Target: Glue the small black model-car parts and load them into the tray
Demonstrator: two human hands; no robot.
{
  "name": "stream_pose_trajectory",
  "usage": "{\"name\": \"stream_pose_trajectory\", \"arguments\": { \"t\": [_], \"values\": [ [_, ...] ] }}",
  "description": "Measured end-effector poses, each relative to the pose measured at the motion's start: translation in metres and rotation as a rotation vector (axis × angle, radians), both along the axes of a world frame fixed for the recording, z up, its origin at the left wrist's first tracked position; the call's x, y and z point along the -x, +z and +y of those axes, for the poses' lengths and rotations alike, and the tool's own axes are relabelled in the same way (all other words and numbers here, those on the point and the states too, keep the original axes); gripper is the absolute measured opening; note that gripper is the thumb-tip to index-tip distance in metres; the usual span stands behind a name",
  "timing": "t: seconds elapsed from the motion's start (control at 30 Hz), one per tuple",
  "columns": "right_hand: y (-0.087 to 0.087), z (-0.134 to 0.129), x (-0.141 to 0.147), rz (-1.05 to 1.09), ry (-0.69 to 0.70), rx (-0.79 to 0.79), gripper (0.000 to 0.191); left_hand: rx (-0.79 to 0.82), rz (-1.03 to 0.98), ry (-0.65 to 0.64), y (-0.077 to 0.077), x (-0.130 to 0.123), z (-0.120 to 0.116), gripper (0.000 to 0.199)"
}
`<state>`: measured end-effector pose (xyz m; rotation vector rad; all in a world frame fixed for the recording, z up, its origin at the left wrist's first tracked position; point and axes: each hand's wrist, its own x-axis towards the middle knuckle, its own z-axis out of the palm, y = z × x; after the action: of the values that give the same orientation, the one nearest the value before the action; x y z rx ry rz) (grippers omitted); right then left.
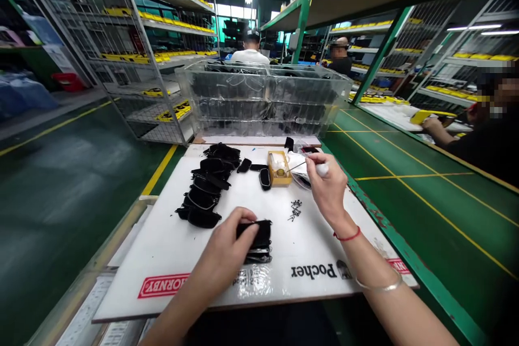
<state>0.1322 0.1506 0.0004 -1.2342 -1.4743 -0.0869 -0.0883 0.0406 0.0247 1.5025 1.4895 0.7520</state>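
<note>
My left hand (pixel 233 238) grips the side of a stack of flat black rounded pieces (pixel 263 233), thumb on top, near the front of the white board. Some of the stack is hidden by the fingers. In my right hand (pixel 328 184) is a thin metal-shafted tool with a white handle (pixel 322 170). Its tip points down to the left, at the small yellow box (pixel 279 179). Within the box are a whitish item and a small round container. Beside the box lies a single black piece with a pale rim (pixel 265 178). Small dark parts (pixel 295 210) form a loose pile nearer me.
A long row of black pieces (pixel 205 189) covers the board's left side. Behind the box rests a clear dish (pixel 302 179) with white material. A large clear bin (pixel 263 97) stands beyond the board (pixel 162 259). Racks with yellow items (pixel 162 57) and other people surround the bench.
</note>
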Motion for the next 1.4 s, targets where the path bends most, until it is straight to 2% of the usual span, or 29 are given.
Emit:
{"name": "stream_pose_trajectory", "arguments": {
  "t": [0.1, 0.2, 0.3, 0.37, 0.43, 0.5, 0.57, 0.63, 0.73, 0.8, 0.93, 1.07, 1.2, 1.3, 1.4],
  "values": [
    [-0.010, 0.015, 0.009, -0.112, 0.100, 0.017, 0.014, -0.088, 0.114, 0.145, -0.002, 0.036, 0.007, 0.018],
    [-0.019, 0.018, 0.012, -0.171, 0.172, 0.063, 0.017, -0.192, 0.270, 0.233, -0.004, 0.065, 0.009, 0.019],
    [-0.020, 0.010, 0.010, -0.158, 0.150, 0.061, 0.016, -0.307, 0.453, 0.200, -0.007, 0.086, 0.008, 0.018],
    [-0.018, -0.001, 0.007, -0.141, 0.135, 0.078, 0.014, -0.326, 0.556, 0.151, -0.012, 0.094, 0.008, 0.016],
    [-0.016, -0.015, 0.005, -0.120, 0.160, 0.182, 0.012, -0.333, 0.633, 0.119, -0.020, 0.099, 0.008, 0.015],
    [-0.014, -0.030, 0.006, -0.098, 0.258, 0.379, 0.014, -0.356, 0.681, 0.105, -0.028, 0.101, 0.008, 0.016],
    [-0.015, -0.045, 0.011, -0.102, 0.411, 0.599, 0.016, -0.384, 0.710, 0.114, -0.033, 0.098, 0.005, 0.020],
    [-0.019, -0.058, 0.019, -0.154, 0.543, 0.749, 0.017, -0.428, 0.732, 0.163, -0.034, 0.091, 0.000, 0.022],
    [-0.029, -0.070, 0.033, -0.285, 0.638, 0.820, 0.019, -0.505, 0.708, 0.219, -0.030, 0.073, -0.007, 0.020],
    [-0.037, -0.073, 0.040, -0.355, 0.661, 0.813, 0.025, -0.513, 0.638, 0.179, -0.028, 0.059, -0.011, 0.019],
    [-0.040, -0.071, 0.046, -0.366, 0.667, 0.817, 0.019, -0.452, 0.491, 0.050, -0.031, 0.034, -0.011, 0.019],
    [-0.024, -0.070, 0.046, -0.261, 0.664, 0.865, 0.014, -0.366, 0.394, -0.088, -0.032, 0.017, -0.006, 0.021],
    [-0.007, -0.073, 0.040, -0.147, 0.700, 0.906, 0.015, -0.319, 0.311, -0.255, -0.025, 0.007, -0.001, 0.019],
    [-0.001, -0.076, 0.031, -0.015, 0.650, 0.883, 0.018, -0.243, 0.199, -0.214, -0.019, 0.001, -0.001, 0.011],
    [0.000, -0.082, 0.019, 0.100, 0.528, 0.856, 0.025, -0.045, -0.002, -0.103, -0.021, -0.006, -0.004, 0.005]
  ]
}}
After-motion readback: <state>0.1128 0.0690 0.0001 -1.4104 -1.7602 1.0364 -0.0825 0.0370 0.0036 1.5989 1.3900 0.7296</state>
